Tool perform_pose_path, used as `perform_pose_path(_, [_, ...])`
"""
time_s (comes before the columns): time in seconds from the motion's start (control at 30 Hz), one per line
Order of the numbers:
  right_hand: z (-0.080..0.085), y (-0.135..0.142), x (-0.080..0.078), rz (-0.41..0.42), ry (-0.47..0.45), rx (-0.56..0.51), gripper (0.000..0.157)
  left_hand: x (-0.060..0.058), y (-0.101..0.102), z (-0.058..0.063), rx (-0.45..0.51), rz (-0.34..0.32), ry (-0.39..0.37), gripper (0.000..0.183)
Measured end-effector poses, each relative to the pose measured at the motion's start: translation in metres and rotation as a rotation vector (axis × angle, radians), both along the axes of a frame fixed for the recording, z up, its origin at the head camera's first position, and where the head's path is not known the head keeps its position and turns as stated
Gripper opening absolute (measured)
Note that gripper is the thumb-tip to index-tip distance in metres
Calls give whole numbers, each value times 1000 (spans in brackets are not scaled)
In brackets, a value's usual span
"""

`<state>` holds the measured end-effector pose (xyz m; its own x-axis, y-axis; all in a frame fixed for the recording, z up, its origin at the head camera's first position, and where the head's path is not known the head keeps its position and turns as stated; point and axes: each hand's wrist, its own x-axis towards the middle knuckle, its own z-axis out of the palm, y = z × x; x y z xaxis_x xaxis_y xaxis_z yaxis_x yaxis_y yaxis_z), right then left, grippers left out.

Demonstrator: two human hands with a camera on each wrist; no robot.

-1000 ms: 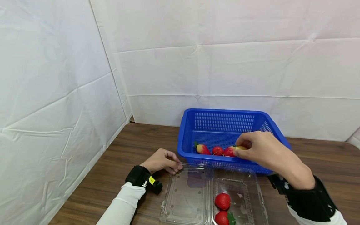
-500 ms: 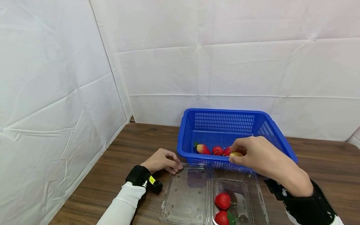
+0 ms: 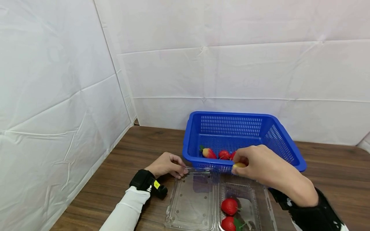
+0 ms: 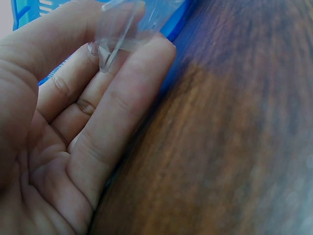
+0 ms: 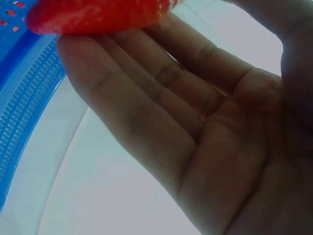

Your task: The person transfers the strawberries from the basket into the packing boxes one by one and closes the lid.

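Note:
My left hand (image 3: pixel 167 165) pinches the far left corner of a clear plastic clamshell box (image 3: pixel 190 202), which lies unfolded on the table. In the left wrist view, the thumb and fingers close on its thin plastic edge (image 4: pixel 115 36). Over the front rim of the blue basket (image 3: pixel 192 159), my right hand (image 3: pixel 260 162) holds a strawberry (image 5: pixel 98 14) between thumb and fingertips; only its yellowish part shows in the head view. Two red strawberries (image 3: pixel 229 206) sit in the box's right half. Inside the basket, several strawberries (image 3: pixel 208 153) lie along the front wall, one partly hidden by my right hand.
The brown wooden table (image 3: pixel 115 179) carries the box and, behind it, the basket. White cloth (image 3: pixel 231 70) hangs at the back and on the left. Black bands (image 3: pixel 141 180) with cameras are strapped round both wrists.
My right hand has lifted the strawberry off the basket's contents and moved it left and toward me, to the front rim. The basket's right side shifted slightly. My left hand has stayed still.

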<state>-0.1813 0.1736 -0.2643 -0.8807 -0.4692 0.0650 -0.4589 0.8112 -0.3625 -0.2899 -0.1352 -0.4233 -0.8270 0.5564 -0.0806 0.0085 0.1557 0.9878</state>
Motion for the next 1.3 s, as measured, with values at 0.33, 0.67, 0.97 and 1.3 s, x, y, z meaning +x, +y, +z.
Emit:
perform_pose_path(0.33, [-5, -5, 5, 42, -39, 5, 8, 1, 0, 0, 6, 1, -5, 16])
perform_pose_path(0.67, [-14, -16, 5, 87, -57, 0, 18, 1, 0, 0, 6, -3, 1, 17])
perform_pose_path(0.97, [-29, -29, 4, 98, -94, 28, 28, 0, 0, 1, 7, -10, 0, 18])
perform_pose_path(1.3, [-46, -35, 2, 77, -102, 50, 38, 0, -1, 0, 10, -12, 1, 18])
